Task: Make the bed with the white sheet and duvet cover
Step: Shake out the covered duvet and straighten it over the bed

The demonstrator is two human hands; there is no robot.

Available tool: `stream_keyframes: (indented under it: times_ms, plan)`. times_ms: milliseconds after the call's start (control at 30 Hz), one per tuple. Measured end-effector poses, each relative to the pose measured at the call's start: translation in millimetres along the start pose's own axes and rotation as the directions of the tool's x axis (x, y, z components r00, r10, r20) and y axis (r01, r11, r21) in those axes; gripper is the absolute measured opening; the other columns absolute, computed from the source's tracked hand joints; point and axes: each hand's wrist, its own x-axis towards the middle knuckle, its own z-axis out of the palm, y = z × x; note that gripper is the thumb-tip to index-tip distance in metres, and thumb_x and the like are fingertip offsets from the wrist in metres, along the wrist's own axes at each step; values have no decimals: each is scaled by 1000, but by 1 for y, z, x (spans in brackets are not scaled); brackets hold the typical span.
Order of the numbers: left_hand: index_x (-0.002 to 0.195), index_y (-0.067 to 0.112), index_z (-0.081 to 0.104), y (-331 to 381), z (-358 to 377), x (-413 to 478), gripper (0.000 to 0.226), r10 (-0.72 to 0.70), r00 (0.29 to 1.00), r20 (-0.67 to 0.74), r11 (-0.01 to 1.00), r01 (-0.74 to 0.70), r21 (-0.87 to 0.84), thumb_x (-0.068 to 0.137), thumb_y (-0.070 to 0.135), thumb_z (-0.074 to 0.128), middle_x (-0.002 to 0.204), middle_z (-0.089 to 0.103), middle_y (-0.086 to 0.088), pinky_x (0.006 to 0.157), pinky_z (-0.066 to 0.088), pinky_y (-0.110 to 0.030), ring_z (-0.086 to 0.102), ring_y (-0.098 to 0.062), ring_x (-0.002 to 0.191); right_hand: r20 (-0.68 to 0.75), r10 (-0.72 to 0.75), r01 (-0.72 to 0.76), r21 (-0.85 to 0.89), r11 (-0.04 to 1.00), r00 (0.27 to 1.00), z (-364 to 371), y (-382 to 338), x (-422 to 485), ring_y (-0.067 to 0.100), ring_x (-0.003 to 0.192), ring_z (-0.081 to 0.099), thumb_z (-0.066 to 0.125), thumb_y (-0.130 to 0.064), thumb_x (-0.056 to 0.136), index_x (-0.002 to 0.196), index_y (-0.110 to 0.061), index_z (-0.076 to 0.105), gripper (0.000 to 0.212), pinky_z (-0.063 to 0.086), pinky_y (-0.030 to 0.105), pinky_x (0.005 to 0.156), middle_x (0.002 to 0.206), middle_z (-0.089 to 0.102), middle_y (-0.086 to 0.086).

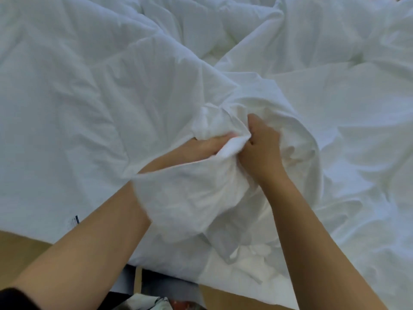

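White bedding fills nearly the whole head view. A rumpled white duvet cover [201, 198] bunches up at the near edge of the bed, and my left forearm runs inside its opening. My left hand [207, 146] grips a wad of white fabric from within the cover. Beside it, my right hand [261, 148] clutches the same wad from outside, fingers curled into the cloth. The two hands almost touch. Flatter white fabric [78, 108] spreads to the left, and crumpled folds [245, 30] pile up at the far side.
The bed's near edge runs along the bottom, with tan floor [15, 253] beyond it at lower left. A small dark label [77, 220] sits near the fabric's left hem. Dark and patterned items [145, 303] lie on the floor at bottom centre.
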Motion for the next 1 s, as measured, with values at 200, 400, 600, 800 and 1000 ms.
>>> stream_keyframes:
  times_ms: [200, 400, 600, 800, 1000]
  plan:
    - [94, 20, 73, 0, -25, -4, 60, -227, 887, 402, 973, 186, 138, 38, 17, 94, 90, 74, 2, 70, 55, -22, 70, -12, 87, -109, 114, -114, 1, 993, 988, -3, 7, 34, 13, 69, 47, 50, -28, 95, 74, -19, 44, 23, 42, 39, 72, 66, 46, -12]
    - [95, 23, 64, -4, -11, -1, 30, -64, 985, 158, 988, 40, 152, 65, 25, 69, 82, 72, 14, 68, 51, -19, 68, -4, 82, 78, 89, -112, 382, 917, 993, -9, -4, 2, -6, 70, 54, 58, -39, 88, 78, -33, 55, 12, 45, 15, 74, 67, 57, -23]
    - [108, 16, 57, -43, -27, 6, 16, -107, 977, -186, 991, 119, 58, 92, 16, 58, 93, 69, 15, 71, 48, -7, 63, -1, 100, -3, 17, -17, 139, 990, 1000, 13, 11, -6, 2, 45, 28, 58, -16, 88, 50, -29, 28, 49, 25, 25, 61, 41, 32, -14]
    - [88, 31, 58, -28, -22, -11, 40, -126, 992, -8, 990, 126, 66, 59, 23, 85, 72, 70, 16, 65, 55, -20, 68, -2, 74, 12, -12, 13, -125, 992, 1000, 25, 18, 9, 1, 51, 35, 31, -56, 85, 56, -32, 31, 37, 32, 34, 73, 53, 37, -16]
    - [95, 18, 64, -20, -14, -10, 28, 107, 975, -195, 927, -27, 374, 72, 32, 70, 89, 69, -2, 74, 56, -32, 66, -10, 85, -152, 102, -66, 226, 972, 983, 2, 0, -16, 9, 103, 52, 65, -26, 82, 109, -26, 46, 33, 40, 12, 90, 113, 54, -2]
